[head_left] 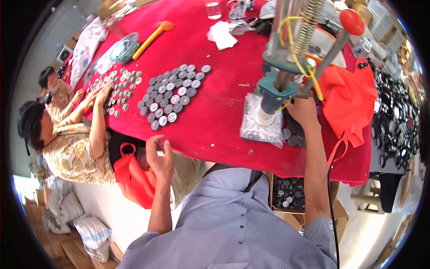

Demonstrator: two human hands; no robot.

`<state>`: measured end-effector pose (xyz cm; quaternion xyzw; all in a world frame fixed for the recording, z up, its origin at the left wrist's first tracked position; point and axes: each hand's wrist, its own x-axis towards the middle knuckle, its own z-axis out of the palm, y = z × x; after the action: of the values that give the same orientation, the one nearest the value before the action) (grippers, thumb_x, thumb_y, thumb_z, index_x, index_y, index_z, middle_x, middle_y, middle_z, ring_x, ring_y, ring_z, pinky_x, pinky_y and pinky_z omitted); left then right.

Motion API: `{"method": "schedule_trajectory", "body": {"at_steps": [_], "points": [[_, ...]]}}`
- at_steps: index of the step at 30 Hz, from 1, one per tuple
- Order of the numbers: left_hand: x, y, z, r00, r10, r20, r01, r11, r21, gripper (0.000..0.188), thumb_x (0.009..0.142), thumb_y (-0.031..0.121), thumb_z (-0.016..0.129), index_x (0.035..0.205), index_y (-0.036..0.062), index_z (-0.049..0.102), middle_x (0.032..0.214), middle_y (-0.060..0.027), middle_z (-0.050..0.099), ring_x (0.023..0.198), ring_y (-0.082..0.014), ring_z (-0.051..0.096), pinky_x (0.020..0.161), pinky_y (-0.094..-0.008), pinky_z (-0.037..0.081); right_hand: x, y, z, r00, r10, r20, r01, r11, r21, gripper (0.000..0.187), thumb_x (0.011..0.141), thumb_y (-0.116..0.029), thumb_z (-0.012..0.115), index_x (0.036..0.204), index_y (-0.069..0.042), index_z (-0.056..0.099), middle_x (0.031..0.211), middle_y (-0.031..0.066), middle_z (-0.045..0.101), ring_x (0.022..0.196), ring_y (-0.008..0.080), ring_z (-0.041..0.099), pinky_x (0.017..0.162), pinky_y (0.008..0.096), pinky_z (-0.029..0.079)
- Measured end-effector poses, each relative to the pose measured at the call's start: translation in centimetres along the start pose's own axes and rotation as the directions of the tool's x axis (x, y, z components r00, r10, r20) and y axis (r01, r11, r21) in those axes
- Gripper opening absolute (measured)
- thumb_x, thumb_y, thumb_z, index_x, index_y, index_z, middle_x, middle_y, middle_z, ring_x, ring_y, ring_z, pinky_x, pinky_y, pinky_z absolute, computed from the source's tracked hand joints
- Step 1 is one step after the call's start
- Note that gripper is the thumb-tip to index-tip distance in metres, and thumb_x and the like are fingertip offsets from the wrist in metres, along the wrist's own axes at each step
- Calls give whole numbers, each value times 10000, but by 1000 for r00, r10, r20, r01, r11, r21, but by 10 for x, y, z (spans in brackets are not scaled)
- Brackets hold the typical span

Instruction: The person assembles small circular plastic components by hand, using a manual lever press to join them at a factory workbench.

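Note:
My left hand (160, 157) is raised at the table's near edge, its fingers loosely bent and apart from the thumb, with nothing visible in it. My right hand (304, 111) reaches in beside the green hand press (277, 92), and its fingertips are hidden there. Below the press head, a pale round piece (264, 117) rests on a plastic-wrapped block (251, 123). Several dark round caps (293, 140) lie between that block and my right forearm. A red-knobbed lever (333, 51) slants up from the press. Left of it, many grey round caps (172, 89) are laid out on the red cloth.
Two people sit at left; the nearer one's hands (102, 95) touch small ring-shaped pieces (123, 87). A yellow-handled hammer (152, 40) lies farther back. Red bags hang at the near edge (130, 175) and lie at right (349, 98). A carton of caps (289, 195) stands below the table.

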<state>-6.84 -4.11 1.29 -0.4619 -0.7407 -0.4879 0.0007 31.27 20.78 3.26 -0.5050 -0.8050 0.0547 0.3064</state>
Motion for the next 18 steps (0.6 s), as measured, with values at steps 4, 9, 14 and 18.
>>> {"method": "schedule_trajectory", "body": {"at_steps": [4, 9, 14, 18], "points": [[28, -28, 6, 998, 42, -54, -31, 981, 189, 274, 889, 94, 755, 1131, 4, 664, 954, -63, 640, 788, -147, 576, 737, -291, 502, -4, -1, 5, 982, -187, -29, 189, 972, 143, 231, 832, -67, 699, 1060, -33, 691, 1019, 187, 697, 958, 415, 666, 818, 493, 548], [39, -58, 12, 999, 39, -36, -30, 974, 226, 327, 839, 130, 806, 1130, 36, 689, 1041, -119, 687, 846, -257, 626, 793, -380, 525, -34, 6, -12, 985, -160, 63, 161, 987, -11, 195, 843, -43, 672, 1034, -46, 710, 1083, 165, 699, 1015, 383, 661, 875, 469, 528], [48, -80, 11, 996, 54, -71, -39, 980, 194, 272, 839, 105, 816, 1082, 43, 710, 987, -90, 692, 757, -202, 603, 713, -341, 519, -73, -28, -24, 997, -77, -24, 75, 993, -87, 338, 897, -163, 669, 1217, -54, 682, 1377, 158, 600, 1267, 359, 565, 1056, 543, 420], [55, -77, 14, 998, -49, -48, 57, 980, 188, 241, 845, 102, 812, 1050, 34, 705, 910, -49, 676, 681, -150, 550, 655, -300, 493, -105, -43, -11, 995, -38, 96, 56, 980, -193, 376, 951, -210, 614, 1309, -95, 626, 1479, 121, 539, 1396, 302, 478, 1134, 557, 329]]}}
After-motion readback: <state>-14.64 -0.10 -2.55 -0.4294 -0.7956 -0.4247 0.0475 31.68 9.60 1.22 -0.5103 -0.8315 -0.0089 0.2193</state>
